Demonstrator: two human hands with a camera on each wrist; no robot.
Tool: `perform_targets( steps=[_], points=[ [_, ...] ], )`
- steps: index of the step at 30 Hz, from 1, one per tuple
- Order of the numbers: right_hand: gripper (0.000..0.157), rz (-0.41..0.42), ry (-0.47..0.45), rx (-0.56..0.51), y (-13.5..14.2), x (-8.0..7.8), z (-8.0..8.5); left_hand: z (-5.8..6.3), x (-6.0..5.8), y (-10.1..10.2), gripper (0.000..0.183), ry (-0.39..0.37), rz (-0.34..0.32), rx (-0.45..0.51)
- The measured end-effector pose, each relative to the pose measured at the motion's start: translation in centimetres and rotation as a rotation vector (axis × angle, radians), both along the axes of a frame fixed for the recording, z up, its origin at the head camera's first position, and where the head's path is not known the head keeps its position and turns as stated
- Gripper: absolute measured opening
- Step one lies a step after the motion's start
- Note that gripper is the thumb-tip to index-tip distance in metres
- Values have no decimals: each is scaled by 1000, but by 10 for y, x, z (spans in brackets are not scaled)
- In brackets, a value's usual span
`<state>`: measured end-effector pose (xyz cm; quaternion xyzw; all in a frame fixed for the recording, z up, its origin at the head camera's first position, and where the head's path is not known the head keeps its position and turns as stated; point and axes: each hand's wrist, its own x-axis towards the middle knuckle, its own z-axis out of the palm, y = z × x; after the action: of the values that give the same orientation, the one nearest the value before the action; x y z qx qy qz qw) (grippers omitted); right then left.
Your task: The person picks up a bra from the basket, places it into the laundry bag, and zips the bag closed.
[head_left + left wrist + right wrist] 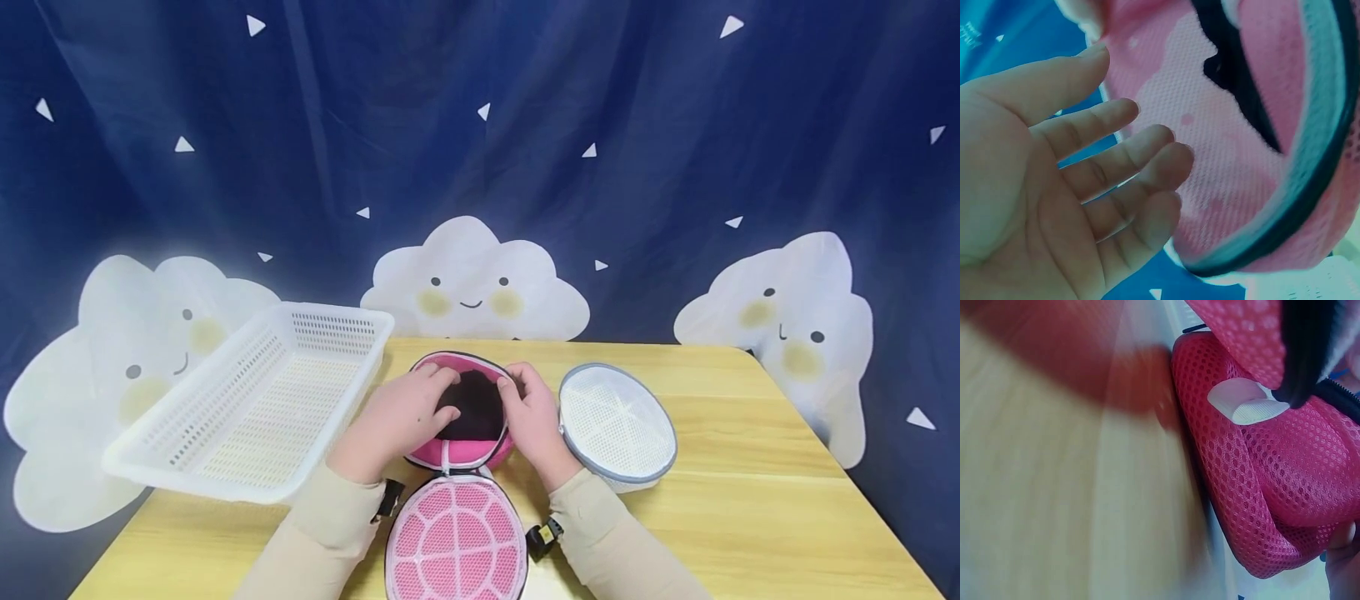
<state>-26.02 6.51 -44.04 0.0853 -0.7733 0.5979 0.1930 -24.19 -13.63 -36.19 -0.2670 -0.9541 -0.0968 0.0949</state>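
A pink mesh laundry bag [427, 454] stands unzipped, its round lid [457, 542] folded down toward me. Inside it lies a black cloth item [480, 408]. My left hand [408, 412] reaches over the bag's left rim; in the left wrist view its palm faces the mouth, fingers loosely extended and holding nothing. With thumb inside the rim and fingers outside, my right hand [536, 421] grips the bag's right edge. The right wrist view shows the bag's bulging mesh side [1235, 475] and a white fabric loop [1247, 403].
To the left sits a white perforated plastic basket [292, 400]. A round white mesh bag [618, 425] with grey trim lies right of my right hand. The wooden table [750, 492] ends before a dark blue curtain [480, 125] with cloud prints.
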Motion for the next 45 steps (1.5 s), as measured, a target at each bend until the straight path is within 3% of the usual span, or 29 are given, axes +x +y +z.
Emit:
perform_targets(
  steps=[10,19,27,35,41,45],
  points=[
    [4,-16,7,10,0,0,-1,14,5,-17,35,44,50,67],
    [7,-43,-9,21,1,0,-1,20,4,-32,32,-33,161,65],
    [15,-68,-22,22,1,0,0,18,2,-39,38,-138,249,45],
    [25,-72,-33,18,1,-2,-1,8,-2,-44,37,-292,269,-8],
    [22,-92,-42,31,1,-4,-1,1,-2,-43,21,-460,252,55],
    [19,-93,-53,28,0,-4,-1,-3,-3,-41,10,-492,191,96]
  ],
)
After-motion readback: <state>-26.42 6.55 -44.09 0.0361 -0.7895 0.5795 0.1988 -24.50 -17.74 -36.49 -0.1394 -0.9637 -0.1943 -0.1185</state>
